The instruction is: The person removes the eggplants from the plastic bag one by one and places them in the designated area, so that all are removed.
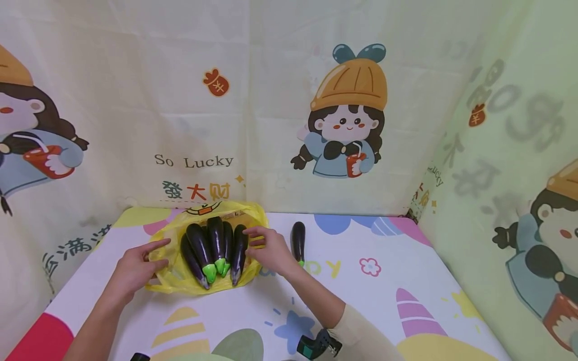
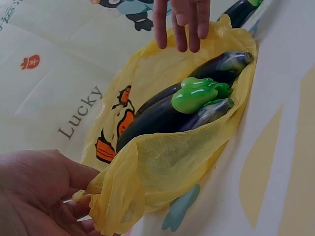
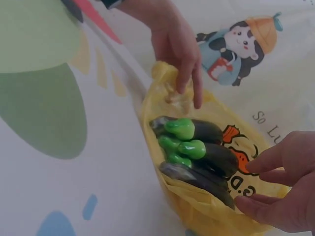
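A yellow plastic bag (image 1: pixel 169 273) lies spread open on the table with several dark purple eggplants (image 1: pixel 217 243) in it, their green caps toward me. At the bag's left edge is my left hand (image 1: pixel 131 271), thumb and forefinger apart; its other fingers are partly hidden by the bag in the left wrist view. My right hand (image 1: pixel 273 250) is at the bag's right edge, beside the rightmost eggplant (image 3: pixel 199 183), fingers extended and thumb apart. Whether its fingertips touch the bag or that eggplant, I cannot tell.
Another eggplant (image 1: pixel 298 241) lies on the table to the right of the bag, behind my right hand. The table (image 1: pixel 356 306) has a printed white cover. Cloth with cartoon figures (image 1: pixel 271 125) hangs behind it and at both sides.
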Action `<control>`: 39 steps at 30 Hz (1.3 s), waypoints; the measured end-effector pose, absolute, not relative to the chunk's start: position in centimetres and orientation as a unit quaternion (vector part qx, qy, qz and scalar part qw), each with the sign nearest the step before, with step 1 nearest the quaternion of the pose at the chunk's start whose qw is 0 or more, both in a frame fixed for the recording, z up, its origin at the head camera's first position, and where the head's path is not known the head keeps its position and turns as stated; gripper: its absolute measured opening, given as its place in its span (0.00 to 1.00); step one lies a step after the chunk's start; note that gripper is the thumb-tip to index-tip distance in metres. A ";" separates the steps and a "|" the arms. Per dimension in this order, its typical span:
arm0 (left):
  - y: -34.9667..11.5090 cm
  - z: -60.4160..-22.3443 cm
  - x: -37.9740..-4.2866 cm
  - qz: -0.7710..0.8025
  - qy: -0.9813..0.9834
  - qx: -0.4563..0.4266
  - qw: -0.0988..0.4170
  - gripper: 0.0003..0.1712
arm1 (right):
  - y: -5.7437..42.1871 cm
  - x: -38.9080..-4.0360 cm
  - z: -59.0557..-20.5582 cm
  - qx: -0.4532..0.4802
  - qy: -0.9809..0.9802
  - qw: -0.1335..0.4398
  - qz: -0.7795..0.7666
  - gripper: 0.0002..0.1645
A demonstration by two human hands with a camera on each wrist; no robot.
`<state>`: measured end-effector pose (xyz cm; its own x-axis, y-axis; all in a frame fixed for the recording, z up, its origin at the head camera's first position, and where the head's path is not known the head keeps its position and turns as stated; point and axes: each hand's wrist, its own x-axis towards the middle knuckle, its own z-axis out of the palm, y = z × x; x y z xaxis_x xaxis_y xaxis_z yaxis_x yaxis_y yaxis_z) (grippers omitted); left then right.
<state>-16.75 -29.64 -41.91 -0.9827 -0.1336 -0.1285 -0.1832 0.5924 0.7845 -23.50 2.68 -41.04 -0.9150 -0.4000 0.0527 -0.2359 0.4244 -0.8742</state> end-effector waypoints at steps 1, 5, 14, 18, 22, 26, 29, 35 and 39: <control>-29.6 -41.9 -16.7 0.442 0.892 -0.089 0.027 0.37 | 2.6 -23.5 -41.1 -0.187 0.839 0.085 -0.503 0.26; -29.6 -42.0 -16.7 0.440 0.893 -0.092 0.029 0.37 | 2.2 -23.6 -41.3 -0.179 0.840 0.093 -0.503 0.28; -29.6 -41.9 -16.8 0.440 0.893 -0.087 0.024 0.37 | 1.9 -24.0 -41.8 -0.169 0.845 0.097 -0.497 0.30; -29.6 -42.0 -16.7 0.439 0.894 -0.088 0.023 0.36 | 1.8 -24.2 -42.1 -0.167 0.849 0.100 -0.492 0.31; -29.6 -42.0 -16.7 0.443 0.892 -0.091 0.027 0.36 | 1.7 -24.5 -42.4 -0.163 0.853 0.106 -0.485 0.32; -29.6 -42.0 -16.7 0.445 0.891 -0.090 0.027 0.37 | 1.7 -24.7 -42.6 -0.158 0.858 0.110 -0.477 0.32; -29.6 -42.0 -16.7 0.445 0.891 -0.089 0.024 0.36 | 1.6 -24.8 -42.7 -0.157 0.862 0.108 -0.469 0.33; -29.5 -42.1 -16.7 0.440 0.893 -0.090 0.025 0.36 | 1.6 -24.9 -42.8 -0.160 0.878 0.105 -0.440 0.34; -29.4 -42.2 -16.7 0.440 0.893 -0.094 0.027 0.36 | 1.5 -25.1 -42.8 -0.159 0.887 0.105 -0.421 0.34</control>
<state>-16.74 -29.40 -42.16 -0.9808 -0.1443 -0.1311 -0.1919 0.5952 0.7803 -25.07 1.48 -42.82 -0.9272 -0.3709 -0.0517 -0.1943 0.5945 -0.7803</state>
